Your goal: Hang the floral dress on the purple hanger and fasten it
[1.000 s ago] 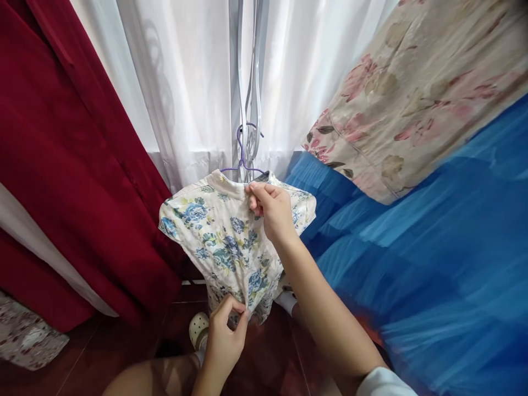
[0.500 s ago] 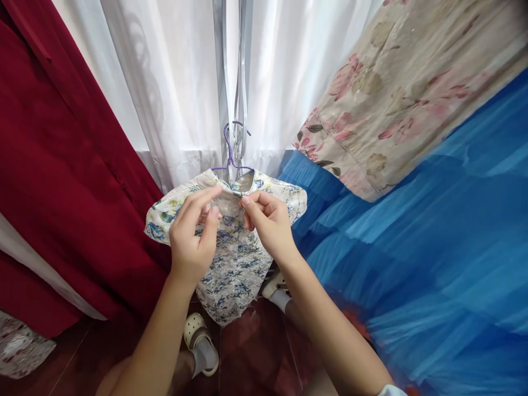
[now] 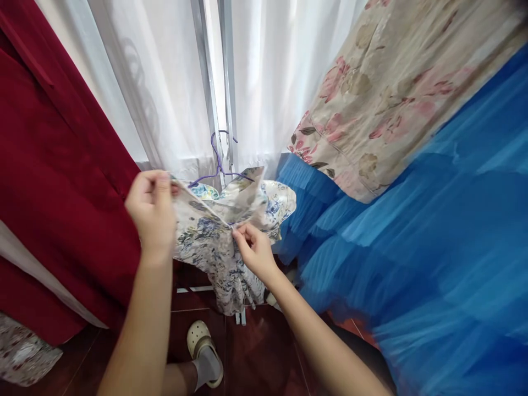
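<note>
Bare forearms, grey sock (image 3: 205, 367), cream perforated clog (image 3: 197, 340)

— How much of the purple hanger (image 3: 218, 165) can you see?
— Only the hook and a bit of each arm; the floral dress (image 3: 214, 242) covers the rest.
— And the left hand (image 3: 152, 212)?
— Its fingertips are tucked behind the cloth. The blue fabric (image 3: 433, 247) on the right is blurred and cut by the edge.

I count my two hands, the left hand (image 3: 152, 212) and right hand (image 3: 254, 252), both pinching one floral garment (image 3: 214, 242). One purple hanger (image 3: 218, 162) rises just above my grip. Below my hands, one shoe (image 3: 202, 349). Left of my grip, one red curtain (image 3: 61, 181).
</note>
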Available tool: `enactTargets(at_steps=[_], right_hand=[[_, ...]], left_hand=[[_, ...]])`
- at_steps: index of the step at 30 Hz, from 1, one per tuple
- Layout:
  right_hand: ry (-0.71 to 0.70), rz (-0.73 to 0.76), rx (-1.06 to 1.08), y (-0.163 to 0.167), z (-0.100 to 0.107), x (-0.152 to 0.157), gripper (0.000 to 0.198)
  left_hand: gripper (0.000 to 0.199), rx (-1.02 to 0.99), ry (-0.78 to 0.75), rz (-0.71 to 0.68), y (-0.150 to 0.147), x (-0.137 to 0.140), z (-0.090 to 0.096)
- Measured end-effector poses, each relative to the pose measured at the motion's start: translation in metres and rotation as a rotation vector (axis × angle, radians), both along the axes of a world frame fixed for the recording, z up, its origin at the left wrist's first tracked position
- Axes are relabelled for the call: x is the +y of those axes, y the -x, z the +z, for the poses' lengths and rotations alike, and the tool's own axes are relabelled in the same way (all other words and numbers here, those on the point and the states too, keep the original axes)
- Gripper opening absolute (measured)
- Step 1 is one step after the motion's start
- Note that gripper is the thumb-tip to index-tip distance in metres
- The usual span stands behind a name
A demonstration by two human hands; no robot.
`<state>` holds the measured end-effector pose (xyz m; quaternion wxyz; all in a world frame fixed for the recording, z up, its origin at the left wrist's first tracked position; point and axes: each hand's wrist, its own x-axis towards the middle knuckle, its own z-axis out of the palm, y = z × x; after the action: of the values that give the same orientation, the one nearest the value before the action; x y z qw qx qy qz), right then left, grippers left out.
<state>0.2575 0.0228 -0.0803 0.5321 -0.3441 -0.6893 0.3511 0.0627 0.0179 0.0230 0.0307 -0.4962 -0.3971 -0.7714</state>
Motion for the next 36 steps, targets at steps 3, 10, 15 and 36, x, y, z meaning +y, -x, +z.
enactTargets(at_steps=[3, 10, 15, 36], right_hand=[[0.038, 0.01, -0.057, -0.018, -0.022, -0.01, 0.028], [0.145, 0.072, -0.114, -0.023, -0.053, -0.029, 0.025], [0.337, 0.1, -0.17, -0.042, -0.097, -0.034, 0.022], [0.546, 0.397, 0.037, -0.073, -0.02, -0.08, 0.027]], left_hand=[[0.013, -0.252, 0.107, -0.063, 0.068, 0.019, -0.012], [0.034, -0.498, 0.413, -0.046, 0.108, 0.028, -0.114], [0.037, -0.463, 0.487, -0.221, 0.047, 0.0, -0.168], [0.053, -0.078, 1.116, -1.341, -0.065, -0.114, -0.193]])
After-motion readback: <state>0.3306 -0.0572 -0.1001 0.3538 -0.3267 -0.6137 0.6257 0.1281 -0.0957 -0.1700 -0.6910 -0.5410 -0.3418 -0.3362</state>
